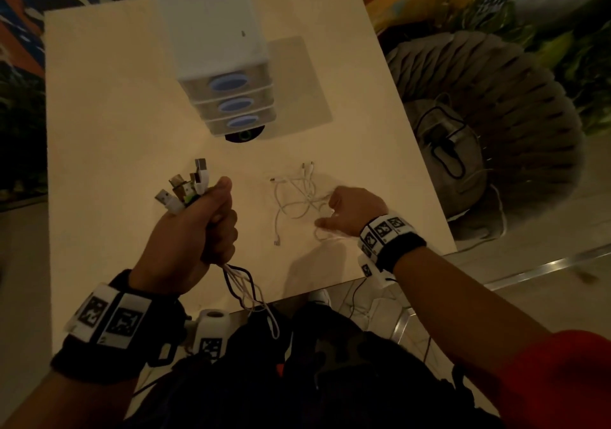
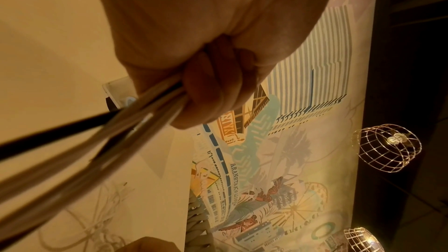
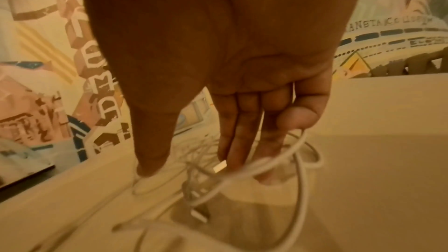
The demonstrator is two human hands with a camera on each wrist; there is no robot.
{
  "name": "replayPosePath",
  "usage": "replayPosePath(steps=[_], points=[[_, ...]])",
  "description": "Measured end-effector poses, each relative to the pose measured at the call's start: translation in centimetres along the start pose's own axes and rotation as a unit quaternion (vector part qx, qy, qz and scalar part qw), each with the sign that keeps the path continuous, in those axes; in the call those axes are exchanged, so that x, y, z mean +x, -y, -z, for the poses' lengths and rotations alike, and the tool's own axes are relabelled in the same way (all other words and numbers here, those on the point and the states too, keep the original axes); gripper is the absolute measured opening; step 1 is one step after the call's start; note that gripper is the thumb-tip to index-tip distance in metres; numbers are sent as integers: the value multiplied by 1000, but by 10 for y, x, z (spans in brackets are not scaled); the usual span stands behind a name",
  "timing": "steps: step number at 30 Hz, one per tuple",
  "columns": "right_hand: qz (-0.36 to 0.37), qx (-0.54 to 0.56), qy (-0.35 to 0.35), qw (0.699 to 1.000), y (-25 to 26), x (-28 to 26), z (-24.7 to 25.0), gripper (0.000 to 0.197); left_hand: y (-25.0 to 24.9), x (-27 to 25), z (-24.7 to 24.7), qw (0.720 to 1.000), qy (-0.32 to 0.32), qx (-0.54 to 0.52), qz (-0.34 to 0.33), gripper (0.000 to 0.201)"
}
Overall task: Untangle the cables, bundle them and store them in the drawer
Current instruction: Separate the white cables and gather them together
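My left hand [image 1: 211, 223] is a fist gripping a bundle of cables [image 1: 244, 290], one black and the rest white, above the table. Several USB plugs [image 1: 188, 187] stick out above the fist, and the loose ends hang past the table's front edge. The left wrist view shows the fingers [image 2: 211, 91] curled round the strands [image 2: 97, 141]. A tangle of thin white cables [image 1: 294, 197] lies to the right. My right hand [image 1: 330, 210] reaches down into it with straight fingers [image 3: 242, 141]. A white cable loop [image 3: 300, 160] lies around them, beside a plug [image 3: 219, 166]. All three drawers [image 1: 231, 106] are shut.
The white drawer unit [image 1: 215, 48] stands at the back middle of the beige table [image 1: 115, 114], on a translucent mat [image 1: 297, 81], with a black disc [image 1: 244, 136] at its foot. A grey ribbed seat [image 1: 489, 124] holding a black cord stands off the table's right edge.
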State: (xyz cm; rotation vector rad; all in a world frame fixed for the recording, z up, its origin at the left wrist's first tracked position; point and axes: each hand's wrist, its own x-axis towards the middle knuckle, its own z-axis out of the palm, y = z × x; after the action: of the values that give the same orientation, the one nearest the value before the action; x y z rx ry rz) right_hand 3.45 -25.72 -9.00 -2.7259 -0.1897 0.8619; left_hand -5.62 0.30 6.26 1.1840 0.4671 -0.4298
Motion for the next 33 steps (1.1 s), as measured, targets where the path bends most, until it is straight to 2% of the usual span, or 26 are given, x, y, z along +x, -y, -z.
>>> replayPosePath(steps=[4,8,13,16,20,23,25,30,33], points=[[3,36,-2,999,5,6,-9,43,9,-2,-2,1000,-1,19,11,45],[0,127,-16,992,4,9,-3,30,28,5,-3,995,-12,93,44,44],[28,236,-51,970,3,7,4,25,64,33,-14,962,-52,255,78,41],[43,300,-44,952,4,6,8,21,76,51,-25,945,-49,306,107,37],[87,345,-15,934,11,-1,14,15,84,61,-41,936,-36,325,129,42],[105,351,1,931,16,-2,17,9,90,70,-48,930,-6,342,132,37],[113,348,-17,931,16,1,19,15,94,76,-48,933,-9,334,134,35],[76,326,-71,939,4,4,24,49,105,77,-39,965,-67,223,120,37],[80,289,-118,947,-6,-3,30,39,104,72,-35,971,-70,205,98,37]])
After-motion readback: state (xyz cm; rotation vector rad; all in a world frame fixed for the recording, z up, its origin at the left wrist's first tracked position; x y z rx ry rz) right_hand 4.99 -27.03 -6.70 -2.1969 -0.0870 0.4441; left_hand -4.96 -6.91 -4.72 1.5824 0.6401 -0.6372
